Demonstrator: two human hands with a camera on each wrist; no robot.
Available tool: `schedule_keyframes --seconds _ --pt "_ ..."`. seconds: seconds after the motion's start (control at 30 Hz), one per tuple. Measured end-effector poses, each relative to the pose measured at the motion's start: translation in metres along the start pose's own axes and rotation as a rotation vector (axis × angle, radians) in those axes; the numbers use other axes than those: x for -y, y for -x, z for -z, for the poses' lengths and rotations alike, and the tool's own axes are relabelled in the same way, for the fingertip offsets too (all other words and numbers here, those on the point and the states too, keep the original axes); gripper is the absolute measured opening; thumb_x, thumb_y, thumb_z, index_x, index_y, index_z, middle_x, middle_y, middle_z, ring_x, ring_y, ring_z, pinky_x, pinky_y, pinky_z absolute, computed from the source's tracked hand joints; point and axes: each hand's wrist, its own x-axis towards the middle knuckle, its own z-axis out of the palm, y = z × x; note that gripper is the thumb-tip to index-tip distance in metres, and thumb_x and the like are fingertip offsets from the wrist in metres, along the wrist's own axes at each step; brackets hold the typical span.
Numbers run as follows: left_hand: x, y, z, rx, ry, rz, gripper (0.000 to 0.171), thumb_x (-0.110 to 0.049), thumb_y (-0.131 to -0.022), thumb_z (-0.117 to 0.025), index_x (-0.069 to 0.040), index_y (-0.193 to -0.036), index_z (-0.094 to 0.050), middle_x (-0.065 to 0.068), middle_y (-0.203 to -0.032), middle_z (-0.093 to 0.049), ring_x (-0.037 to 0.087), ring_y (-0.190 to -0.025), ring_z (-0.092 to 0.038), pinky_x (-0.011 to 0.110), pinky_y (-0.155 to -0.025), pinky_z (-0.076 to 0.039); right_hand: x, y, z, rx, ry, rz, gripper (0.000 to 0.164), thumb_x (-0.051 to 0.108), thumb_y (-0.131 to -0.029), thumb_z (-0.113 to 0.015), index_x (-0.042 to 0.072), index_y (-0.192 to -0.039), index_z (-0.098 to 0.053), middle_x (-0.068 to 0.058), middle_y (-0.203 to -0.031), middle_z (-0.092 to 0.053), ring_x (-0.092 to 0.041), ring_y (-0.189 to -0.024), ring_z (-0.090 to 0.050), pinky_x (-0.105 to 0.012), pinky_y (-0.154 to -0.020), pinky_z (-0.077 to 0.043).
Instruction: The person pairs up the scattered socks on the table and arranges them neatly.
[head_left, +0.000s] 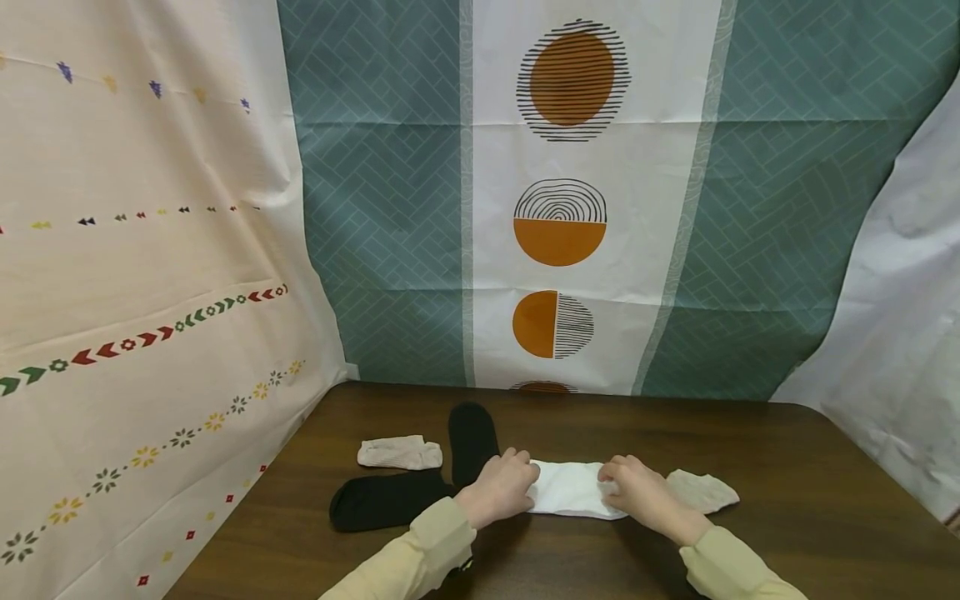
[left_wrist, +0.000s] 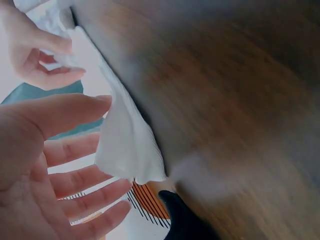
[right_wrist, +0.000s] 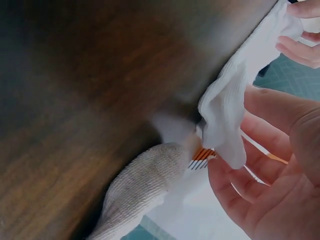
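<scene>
A white sock (head_left: 567,489) lies stretched sideways on the table between my two hands. My left hand (head_left: 501,485) holds its left end, where ribbing shows in the left wrist view; the thumb lies on one edge and the fingers reach behind the fabric (left_wrist: 127,145). At the other end my right hand (head_left: 641,493) grips the sock, whose tip (right_wrist: 227,142) hangs between thumb and fingers in the right wrist view. Close to my right hand rests a light beige sock (head_left: 703,492). Beside my left hand are two black socks, one pointing away (head_left: 472,442) and one sideways (head_left: 386,501).
Another light beige sock (head_left: 400,452) sits at the left, behind the sideways black one. The dark wooden table (head_left: 810,500) ends at a patterned hanging cloth (head_left: 397,208) behind, with a pale cloth (head_left: 187,350) along the left side.
</scene>
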Motion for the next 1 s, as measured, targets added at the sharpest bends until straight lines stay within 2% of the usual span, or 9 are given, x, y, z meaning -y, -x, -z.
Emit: schedule_keyframes --seconds 0.13,0.33,0.67,1.0 --pt "-0.003 0.001 0.001 -0.041 0.007 -0.026 0.014 -0.020 -0.073 -0.073 -0.014 -0.082 -0.066 -0.002 -0.077 -0.050 0.013 -0.069 -0.043 0.027 -0.056 -0.036 0.001 0.000 0.000 -0.030 0.027 0.050 0.022 0.005 -0.063 -0.078 0.006 -0.081 -0.065 0.002 -0.078 -0.055 -0.019 -0.074 -0.050 -0.032 -0.059 -0.045" --pt "-0.007 0.001 0.003 -0.077 0.020 -0.058 0.009 -0.018 -0.077 -0.069 -0.011 -0.083 -0.065 0.000 -0.074 -0.050 0.011 -0.063 -0.044 0.022 -0.049 -0.036 0.001 -0.001 -0.001 -0.067 0.062 0.108 0.021 0.004 -0.063 -0.078 0.006 -0.079 -0.065 0.000 -0.078 -0.056 -0.019 -0.073 -0.049 -0.033 -0.061 -0.045" --pt "-0.010 0.004 0.002 -0.120 -0.036 -0.102 0.013 -0.018 -0.078 -0.065 -0.013 -0.067 -0.059 -0.004 -0.060 -0.045 0.008 -0.054 -0.044 0.023 -0.041 -0.032 0.003 0.002 0.000 -0.075 0.071 0.101 0.020 0.006 -0.065 -0.078 0.007 -0.078 -0.064 0.001 -0.077 -0.054 -0.018 -0.073 -0.049 -0.031 -0.056 -0.045" --pt "-0.013 0.005 0.000 -0.079 -0.052 -0.086 0.010 -0.017 -0.076 -0.065 -0.014 -0.068 -0.061 -0.003 -0.061 -0.045 0.009 -0.056 -0.043 0.023 -0.042 -0.033 0.003 0.006 -0.002 -0.054 0.087 0.085 0.016 0.007 -0.067 -0.075 0.009 -0.077 -0.063 0.003 -0.076 -0.051 -0.018 -0.072 -0.048 -0.031 -0.054 -0.044"
